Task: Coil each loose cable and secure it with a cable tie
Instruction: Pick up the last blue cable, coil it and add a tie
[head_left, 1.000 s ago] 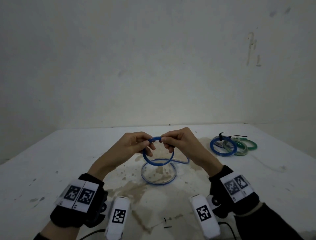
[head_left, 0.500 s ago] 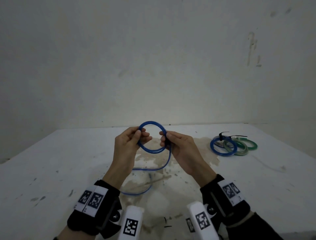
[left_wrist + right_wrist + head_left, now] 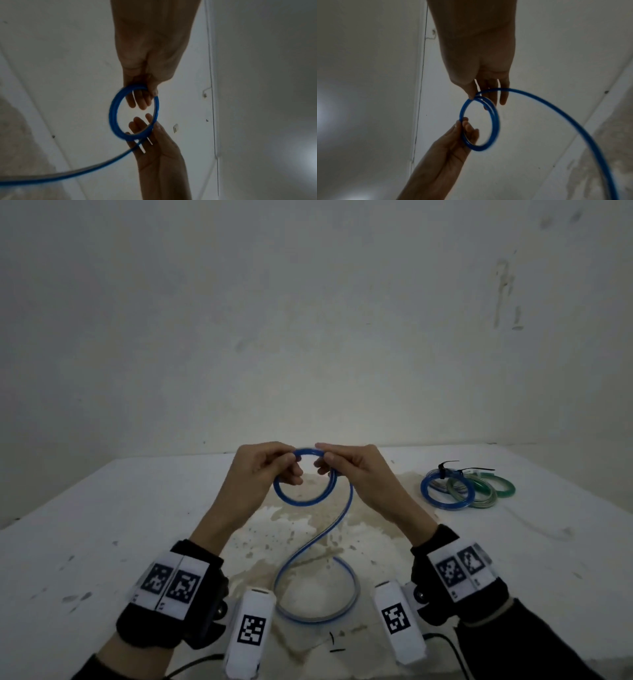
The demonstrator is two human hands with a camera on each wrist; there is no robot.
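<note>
While both hands pinch thin blue plastic cable [image 3: 305, 494] coil above white stained bench [image 3: 102, 525]: left hand [image 3: 263, 470], right hand [image 3: 352, 467] fingers curled on coil; tail loops on near bench; tied coils [image 3: 466, 487] far right; bare scuffed wall [image 3: 308, 320] behind.

the head view looks forward and down from above the forearms, taking in the table [image 3: 102, 525], the wall behind it and both hands from behind. the left wrist view looks close along the left hand [image 3: 150, 56] toward its fingers, with the right hand [image 3: 159, 155] facing it. the right wrist view mirrors this, close along the right hand [image 3: 481, 54], the left hand [image 3: 447, 151] opposite. all three share the coil [image 3: 305, 481] of blue cable held between the hands; both wrist views are tilted, with the wall behind.
</note>
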